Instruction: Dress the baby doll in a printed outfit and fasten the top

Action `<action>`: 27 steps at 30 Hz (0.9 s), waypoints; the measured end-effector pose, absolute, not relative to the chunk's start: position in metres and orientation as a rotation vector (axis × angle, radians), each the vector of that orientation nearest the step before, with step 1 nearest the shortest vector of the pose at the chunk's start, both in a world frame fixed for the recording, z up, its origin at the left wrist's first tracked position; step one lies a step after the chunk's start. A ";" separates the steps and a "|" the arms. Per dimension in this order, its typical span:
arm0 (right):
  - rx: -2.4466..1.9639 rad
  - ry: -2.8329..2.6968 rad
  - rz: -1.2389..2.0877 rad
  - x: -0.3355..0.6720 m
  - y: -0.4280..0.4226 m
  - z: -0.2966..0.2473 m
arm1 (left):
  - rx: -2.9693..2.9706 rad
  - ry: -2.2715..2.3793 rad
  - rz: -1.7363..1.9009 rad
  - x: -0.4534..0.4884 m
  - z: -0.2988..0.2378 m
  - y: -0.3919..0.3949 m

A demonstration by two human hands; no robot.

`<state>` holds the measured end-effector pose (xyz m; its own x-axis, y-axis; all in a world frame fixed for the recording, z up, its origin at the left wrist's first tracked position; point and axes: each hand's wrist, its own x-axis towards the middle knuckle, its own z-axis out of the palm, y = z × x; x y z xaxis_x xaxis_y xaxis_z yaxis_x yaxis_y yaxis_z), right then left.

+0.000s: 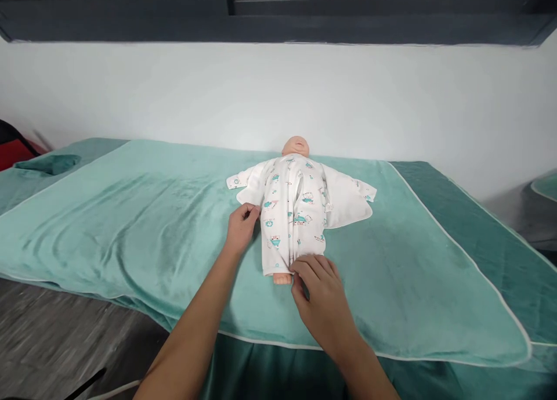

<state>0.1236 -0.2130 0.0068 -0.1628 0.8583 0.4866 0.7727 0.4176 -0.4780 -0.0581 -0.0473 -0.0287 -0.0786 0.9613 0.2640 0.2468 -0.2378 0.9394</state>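
A baby doll (pixel 296 146) lies on its back with its head toward the wall. It wears a white baby outfit (pixel 300 208) printed with small teal and red pictures; the sleeves spread to both sides and a front flap fans out to the right. One foot (pixel 282 278) shows below the hem. My left hand (pixel 242 227) is closed, thumb and finger pinching the outfit's left side edge. At the lower hem, my right hand (pixel 317 295) is closed with its fingertips on the fabric by the legs, covering the other foot.
Under the doll a light teal blanket (pixel 413 284) with white edging covers a bed draped in darker green cloth (pixel 491 237). A white wall (pixel 174 92) and a dark window frame (pixel 278 25) stand behind. Something red and black (pixel 15 150) is at the far left.
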 end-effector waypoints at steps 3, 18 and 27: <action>-1.333 -1.941 0.163 0.131 -0.221 0.006 | 1.531 1.381 1.320 -0.058 -0.028 -0.048; -1.550 -1.731 0.267 0.158 -0.214 -0.029 | 1.542 1.430 1.304 -0.055 -0.024 -0.052; -1.337 -1.749 0.350 0.182 -0.222 0.015 | 1.559 1.437 1.302 -0.055 -0.027 -0.050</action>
